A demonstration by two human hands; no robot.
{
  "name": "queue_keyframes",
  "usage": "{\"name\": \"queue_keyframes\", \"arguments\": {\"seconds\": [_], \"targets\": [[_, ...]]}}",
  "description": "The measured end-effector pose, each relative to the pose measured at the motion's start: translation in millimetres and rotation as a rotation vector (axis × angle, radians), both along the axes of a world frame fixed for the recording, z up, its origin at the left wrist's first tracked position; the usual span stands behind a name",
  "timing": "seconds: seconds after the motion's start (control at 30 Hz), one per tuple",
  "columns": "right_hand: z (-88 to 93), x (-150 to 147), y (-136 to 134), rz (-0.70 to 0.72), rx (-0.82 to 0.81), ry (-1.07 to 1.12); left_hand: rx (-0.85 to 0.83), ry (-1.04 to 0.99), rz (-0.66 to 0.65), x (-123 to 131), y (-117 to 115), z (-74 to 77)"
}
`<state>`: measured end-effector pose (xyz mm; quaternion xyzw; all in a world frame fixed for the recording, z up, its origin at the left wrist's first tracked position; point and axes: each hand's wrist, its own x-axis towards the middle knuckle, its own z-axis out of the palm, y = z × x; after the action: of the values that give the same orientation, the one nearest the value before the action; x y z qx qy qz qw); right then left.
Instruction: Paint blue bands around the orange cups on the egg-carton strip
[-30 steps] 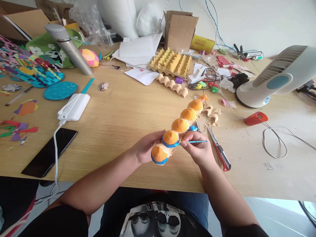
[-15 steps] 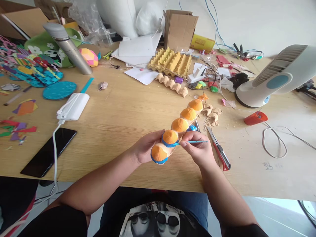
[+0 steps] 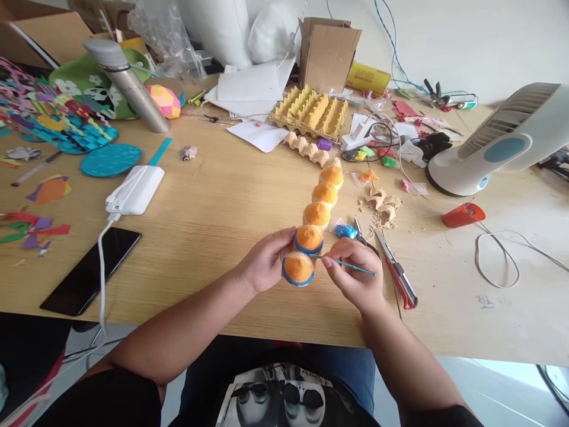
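An egg carton strip with several orange-covered domes extends away from me above the table. My left hand is closed on its near left side. Blue bands edge the two nearest domes. Between finger and thumb of my right hand is a thin blue stick tool, its tip against the strip beside the second dome's blue band. Just beyond that hand lie a lump of blue clay in plastic and a pair of scissors, partly hidden by the hand.
A red utility knife lies right of my right hand, near torn carton scraps. A white fan and an orange cup are on the right. A yellow egg tray sits at the back; a phone and power bank lie left.
The strip has turned, its far end swinging left to point more straight away from me. The stick tool now slopes down toward the right, and the blue clay and scissors show more.
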<state>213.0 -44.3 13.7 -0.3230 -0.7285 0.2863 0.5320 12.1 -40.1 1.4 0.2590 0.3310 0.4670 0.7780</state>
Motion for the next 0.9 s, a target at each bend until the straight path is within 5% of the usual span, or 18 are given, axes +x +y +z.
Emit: {"name": "queue_keyframes", "arguments": {"seconds": [0.9], "targets": [[1.4, 1.3, 1.0, 0.017, 0.241, -0.117, -0.029, -0.013, -0.031, 1.1, -2.7, 6.0]]}}
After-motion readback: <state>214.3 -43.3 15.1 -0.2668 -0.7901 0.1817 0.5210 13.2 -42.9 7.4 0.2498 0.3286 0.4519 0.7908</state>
